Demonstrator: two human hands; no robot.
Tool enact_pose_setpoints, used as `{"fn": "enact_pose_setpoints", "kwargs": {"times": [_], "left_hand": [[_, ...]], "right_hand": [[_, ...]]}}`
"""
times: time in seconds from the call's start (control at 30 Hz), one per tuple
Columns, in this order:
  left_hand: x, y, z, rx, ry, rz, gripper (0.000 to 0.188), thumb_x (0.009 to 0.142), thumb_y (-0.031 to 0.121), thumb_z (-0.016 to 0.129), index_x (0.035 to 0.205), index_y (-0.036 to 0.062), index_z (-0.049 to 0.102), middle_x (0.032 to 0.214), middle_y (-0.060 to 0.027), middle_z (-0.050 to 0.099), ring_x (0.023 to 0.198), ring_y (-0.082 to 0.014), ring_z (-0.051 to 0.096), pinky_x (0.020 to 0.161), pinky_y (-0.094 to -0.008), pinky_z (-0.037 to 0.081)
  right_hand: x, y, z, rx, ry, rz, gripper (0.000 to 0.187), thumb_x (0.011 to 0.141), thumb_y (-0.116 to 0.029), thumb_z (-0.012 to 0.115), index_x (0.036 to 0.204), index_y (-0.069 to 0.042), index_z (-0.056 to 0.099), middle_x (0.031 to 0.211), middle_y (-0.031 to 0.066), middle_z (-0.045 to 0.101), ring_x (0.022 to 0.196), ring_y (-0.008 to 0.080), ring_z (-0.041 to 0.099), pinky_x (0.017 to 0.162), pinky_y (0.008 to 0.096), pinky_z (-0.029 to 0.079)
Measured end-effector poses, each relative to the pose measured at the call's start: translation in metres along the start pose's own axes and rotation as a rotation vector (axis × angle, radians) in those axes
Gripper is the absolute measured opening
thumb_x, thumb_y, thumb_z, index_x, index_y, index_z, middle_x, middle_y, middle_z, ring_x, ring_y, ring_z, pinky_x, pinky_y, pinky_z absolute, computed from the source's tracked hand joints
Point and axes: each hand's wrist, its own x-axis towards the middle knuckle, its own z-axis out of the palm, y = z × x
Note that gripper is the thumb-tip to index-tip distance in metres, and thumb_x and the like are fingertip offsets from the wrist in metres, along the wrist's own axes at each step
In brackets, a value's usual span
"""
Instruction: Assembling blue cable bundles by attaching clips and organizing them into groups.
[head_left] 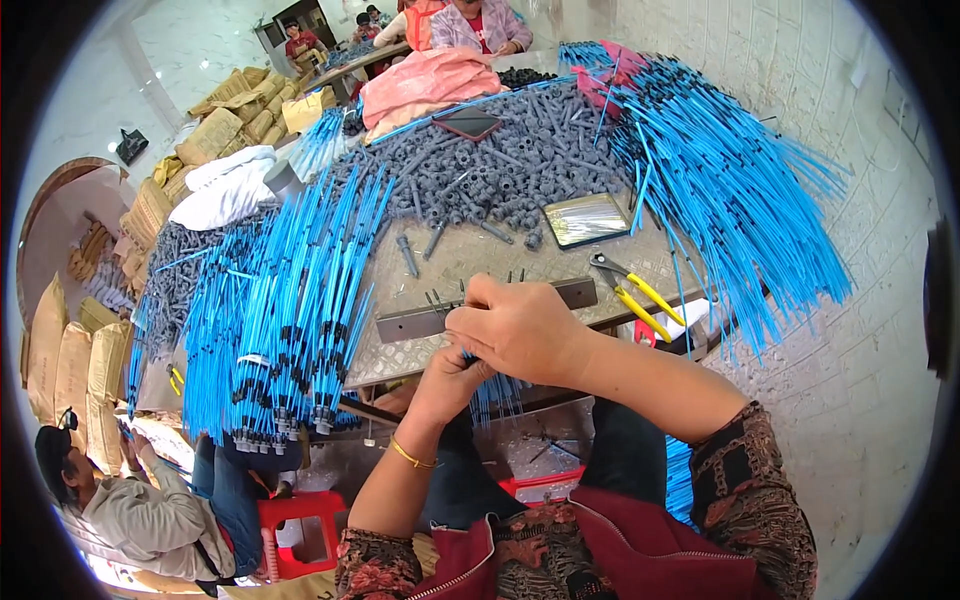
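My hands meet over the table's front edge, in front of a dark metal bar (408, 324) with several thin upright pins. My right hand (520, 328) is closed, its fingers curled down beside the pins. Just below it, my left hand (452, 382) is also closed, thumb and fingers pinched together against the right fingers. A small dark and blue bit shows between the hands, but what they grip is mostly hidden. Thin blue tubes (496, 398) hang below the hands. Right of the bar lie pliers with yellow handles (640, 298).
Grey plastic parts (500, 150) are heaped across the table. Bundles of blue tubes lie at left (290, 310) and right (730, 190). A shallow box of thin silver pins (588, 220) sits before the heap. A co-worker (150, 510) sits at lower left near a red stool (320, 530).
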Motion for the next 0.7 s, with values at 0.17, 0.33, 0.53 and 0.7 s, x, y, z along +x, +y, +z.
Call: {"fn": "enact_pose_setpoints", "kwargs": {"times": [0.17, 0.33, 0.53, 0.7], "left_hand": [[0.001, 0.011, -0.001, -0.191, -0.014, -0.067, 0.017, 0.085, 0.002, 0.056, 0.101, 0.0002, 0.062, 0.097, -0.0053, 0.064, 0.093, -0.0127, 0.058, 0.083, -0.0265, 0.045], [0.004, 0.019, 0.002, -0.282, 0.002, -0.099, 0.021, 0.083, 0.004, 0.059, 0.103, 0.0006, 0.061, 0.1, -0.0147, 0.065, 0.091, -0.0209, 0.062, 0.085, -0.0327, 0.047], [0.007, 0.015, 0.0, -0.31, -0.026, -0.1, 0.021, 0.082, 0.004, 0.06, 0.103, 0.0005, 0.062, 0.098, -0.0148, 0.065, 0.092, -0.0216, 0.062, 0.085, -0.0338, 0.047], [0.007, 0.014, -0.003, -0.311, -0.037, -0.095, 0.021, 0.082, 0.004, 0.06, 0.102, 0.0006, 0.062, 0.097, -0.0149, 0.065, 0.092, -0.0222, 0.062, 0.084, -0.0343, 0.048]], "right_hand": [[0.006, 0.02, -0.012, -0.068, 0.099, 0.035, 0.011, 0.08, -0.022, 0.059, 0.084, -0.012, 0.062, 0.079, 0.0075, 0.054, 0.073, 0.0278, 0.057, 0.062, 0.0385, 0.047], [0.004, 0.158, -0.039, -0.181, -0.089, 0.503, 0.02, 0.083, -0.025, 0.055, 0.089, -0.006, 0.06, 0.089, 0.0128, 0.063, 0.083, 0.0318, 0.059, 0.069, 0.0421, 0.047], [-0.036, 0.228, -0.001, -0.519, -0.495, 0.601, 0.016, 0.084, -0.017, 0.049, 0.088, -0.006, 0.059, 0.086, 0.0154, 0.062, 0.081, 0.035, 0.06, 0.071, 0.0439, 0.047], [-0.045, 0.234, 0.006, -0.519, -0.286, 0.529, 0.012, 0.078, -0.011, 0.051, 0.085, -0.004, 0.059, 0.084, 0.0164, 0.063, 0.081, 0.035, 0.06, 0.071, 0.0431, 0.049]]}}
